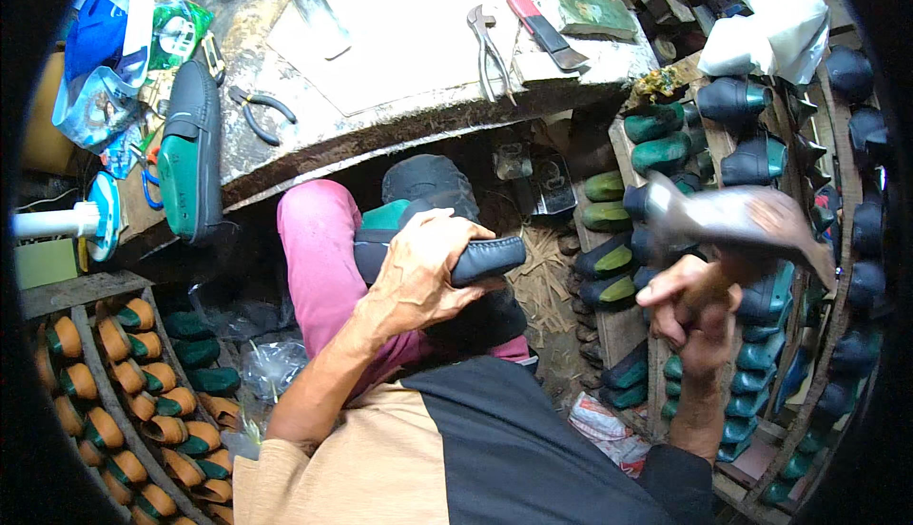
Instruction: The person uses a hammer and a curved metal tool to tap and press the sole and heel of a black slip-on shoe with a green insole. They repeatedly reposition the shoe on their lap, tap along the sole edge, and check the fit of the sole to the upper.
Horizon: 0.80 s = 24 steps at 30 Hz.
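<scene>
The left hand [436, 263] is wrapped over the top of a black shoe [493, 261], thumb and fingers closed around it; its stitched toe juts out to the right of the knuckles. The shoe sits above the person's lap, and a green part of it shows to the left of the hand, toward the pink trouser leg [319, 230].

Off to the right, well apart from the shoe, the right hand [694, 311] has its fingers curled tightly round the handle of a hammer [737, 221]. The hammer is raised in front of the shoe rack [620, 168] — its metal head is smeared by blur, so its exact shape cannot be told.

Ahead of the knees stands a worn workbench [390, 45], its top brightly lit. On it lie pincers [488, 54] with their handles toward the person, a red-handled knife [544, 29] just beside them and a green block [597, 14] to the right. Dark-handled pliers [259, 118] rest near the bench's left end, close to a second shoe [188, 159], black above and green below.

At lower left, a slatted rack [90, 363] holds rows of tan and green footwear — many pieces, set close together. A white plastic bag [775, 35] lies at upper right.
</scene>
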Available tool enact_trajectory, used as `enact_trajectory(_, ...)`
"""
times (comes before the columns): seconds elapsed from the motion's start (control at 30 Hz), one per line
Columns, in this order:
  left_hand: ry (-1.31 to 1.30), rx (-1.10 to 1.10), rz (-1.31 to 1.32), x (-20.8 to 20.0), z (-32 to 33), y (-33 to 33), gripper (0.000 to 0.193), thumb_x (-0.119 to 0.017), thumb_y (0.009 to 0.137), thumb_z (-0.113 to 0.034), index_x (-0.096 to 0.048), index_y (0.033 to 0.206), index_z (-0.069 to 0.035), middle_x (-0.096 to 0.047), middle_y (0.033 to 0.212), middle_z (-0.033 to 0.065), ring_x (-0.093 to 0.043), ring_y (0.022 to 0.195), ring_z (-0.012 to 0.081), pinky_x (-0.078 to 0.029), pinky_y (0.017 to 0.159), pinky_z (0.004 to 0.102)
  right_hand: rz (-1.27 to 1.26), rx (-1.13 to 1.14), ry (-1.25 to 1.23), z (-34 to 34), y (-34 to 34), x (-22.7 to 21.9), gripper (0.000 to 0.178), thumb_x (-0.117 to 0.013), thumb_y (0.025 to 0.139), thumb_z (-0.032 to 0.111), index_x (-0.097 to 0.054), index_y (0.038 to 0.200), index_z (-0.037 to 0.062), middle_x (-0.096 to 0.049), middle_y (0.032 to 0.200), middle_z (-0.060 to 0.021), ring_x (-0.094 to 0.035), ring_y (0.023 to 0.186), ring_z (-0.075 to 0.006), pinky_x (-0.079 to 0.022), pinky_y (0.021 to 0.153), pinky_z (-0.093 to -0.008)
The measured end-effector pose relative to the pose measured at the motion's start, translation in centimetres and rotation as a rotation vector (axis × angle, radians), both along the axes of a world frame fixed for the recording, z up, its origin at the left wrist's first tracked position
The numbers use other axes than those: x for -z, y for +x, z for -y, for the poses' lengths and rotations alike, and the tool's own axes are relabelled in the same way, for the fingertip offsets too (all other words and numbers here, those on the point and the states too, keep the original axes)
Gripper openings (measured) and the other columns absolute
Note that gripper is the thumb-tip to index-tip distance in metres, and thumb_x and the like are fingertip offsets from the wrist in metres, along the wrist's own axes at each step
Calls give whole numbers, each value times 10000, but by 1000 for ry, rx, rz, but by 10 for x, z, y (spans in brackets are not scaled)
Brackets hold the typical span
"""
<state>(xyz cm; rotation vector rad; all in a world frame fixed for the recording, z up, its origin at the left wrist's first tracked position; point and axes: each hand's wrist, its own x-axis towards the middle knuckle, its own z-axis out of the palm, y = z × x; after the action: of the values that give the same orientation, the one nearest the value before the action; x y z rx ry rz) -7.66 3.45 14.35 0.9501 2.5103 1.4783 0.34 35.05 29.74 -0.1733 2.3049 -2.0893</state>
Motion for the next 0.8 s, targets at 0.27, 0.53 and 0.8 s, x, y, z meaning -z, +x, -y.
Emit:
enact_trajectory(0.27, -17, -107, -115, 4, 3, 5, 639, -1032, 766, -351, -742, 1272, -90, -778, 1200, 162, -736, 1185, 410, -550, 1142, 526, 429, -165, 577, -8, -42, 42, 570, -654, 1174, 470, -690, 894, -25, -605, 628, -56, -516, 573, -186, -431, 579, -398)
enact_trajectory(0.53, 394, -618, 164, -7, 71, -8, 420, -935, 991, -209, -708, 1305, -49, -747, 1062, 31, -693, 967, 138, -580, 917, 318, 848, 483, -23, -40, 38, 298, 429, -575, 1210, 419, -615, 922, 104, -548, 670, 32, -490, 487, -97, -390, 440, -315)
enact_trajectory(0.8, 967, -289, 611, -13, 117, -30, 855, -795, 1040, -620, -589, 1535, 47, -726, 1439, 150, -751, 1269, 271, -619, 1109, 443, 723, 548, 731, -94, 1, 461, 322, -613, 1101, 299, -709, 954, 30, -722, 780, -179, -711, 608, -332, -543, 544, -498)
